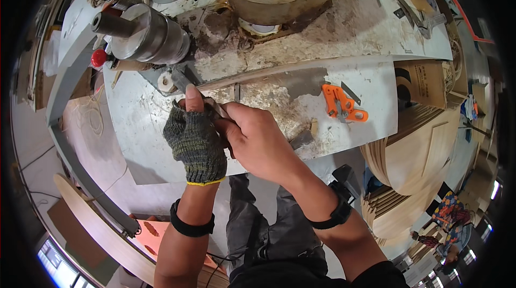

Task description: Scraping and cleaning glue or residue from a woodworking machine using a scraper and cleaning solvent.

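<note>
- Wears on the left hand (194, 143) a knitted glove (199, 153), dark grey-green flecked with yellowish ribs, trimmed at the cuff with a bright yellow edge (207, 182), cut short to leave the thumb tip bare.
- Carries a plain black band (186, 228) around the left forearm.
- Has a black strap (339, 214) on the right forearm, with a dark, boxy device (346, 178) attached.
- Leaves the right hand (252, 137) bare.
- Shows a black short sleeve (379, 276) and faded, blotchy dark-grey trousers (250, 229).

A metal cylinder (145, 38) is occupying ten o'clock, a red knob (98, 58) sitting beside it. An orange tool (334, 99) is lying between two and three o'clock; a cardboard box (424, 85) is resting farther out. Curved wooden panels (398, 218) are lying stacked at four o'clock.
</note>
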`<state>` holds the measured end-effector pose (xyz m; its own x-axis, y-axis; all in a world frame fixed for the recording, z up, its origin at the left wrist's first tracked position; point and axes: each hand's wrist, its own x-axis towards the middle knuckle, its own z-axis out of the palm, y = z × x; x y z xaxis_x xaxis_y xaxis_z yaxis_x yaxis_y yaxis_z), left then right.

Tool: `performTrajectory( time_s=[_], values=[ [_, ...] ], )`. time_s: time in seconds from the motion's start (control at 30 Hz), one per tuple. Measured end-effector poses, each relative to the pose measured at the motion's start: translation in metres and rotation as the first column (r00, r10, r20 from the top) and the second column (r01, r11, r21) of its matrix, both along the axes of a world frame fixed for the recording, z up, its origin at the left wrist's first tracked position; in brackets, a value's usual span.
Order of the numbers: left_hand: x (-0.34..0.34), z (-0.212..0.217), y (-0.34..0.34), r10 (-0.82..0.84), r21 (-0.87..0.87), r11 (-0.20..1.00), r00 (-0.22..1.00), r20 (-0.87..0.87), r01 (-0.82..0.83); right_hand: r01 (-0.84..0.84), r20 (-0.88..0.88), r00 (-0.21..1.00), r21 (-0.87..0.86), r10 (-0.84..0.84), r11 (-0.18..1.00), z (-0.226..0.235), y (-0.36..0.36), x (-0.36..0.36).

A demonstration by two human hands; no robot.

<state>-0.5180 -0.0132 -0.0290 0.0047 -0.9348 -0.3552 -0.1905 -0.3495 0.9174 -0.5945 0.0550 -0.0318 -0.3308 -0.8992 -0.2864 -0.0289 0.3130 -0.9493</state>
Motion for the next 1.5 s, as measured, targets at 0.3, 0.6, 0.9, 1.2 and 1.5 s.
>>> performTrajectory(
  time_s=[0.3, 0.6, 0.9, 1.2, 1.5],
  values=[
    [-0.007, 0.010, -0.017, 0.008, 0.189, 0.982, 0.998, -0.065, 0.004, 0.009, 0.154, 0.988, 0.087, -0.022, 0.996, -0.003, -0.009, -0.003],
    [-0.005, 0.016, -0.018, -0.111, 0.182, 0.980, 0.973, 0.202, 0.074, -0.005, 0.241, 0.970, 0.141, -0.029, 0.990, 0.000, -0.009, -0.004],
    [-0.004, 0.011, -0.022, -0.061, 0.150, 0.988, 0.994, 0.089, 0.047, -0.019, 0.316, 0.948, 0.184, -0.041, 0.983, 0.003, -0.013, -0.007],
    [-0.003, 0.015, -0.024, -0.067, 0.180, 0.983, 0.988, 0.136, 0.042, 0.036, 0.389, 0.916, 0.173, -0.102, 0.984, 0.002, -0.014, 0.000],
    [0.004, 0.007, -0.031, -0.145, 0.165, 0.980, 0.962, 0.231, 0.108, 0.071, 0.402, 0.907, 0.143, -0.124, 0.987, 0.000, -0.013, 0.008]
  ],
)
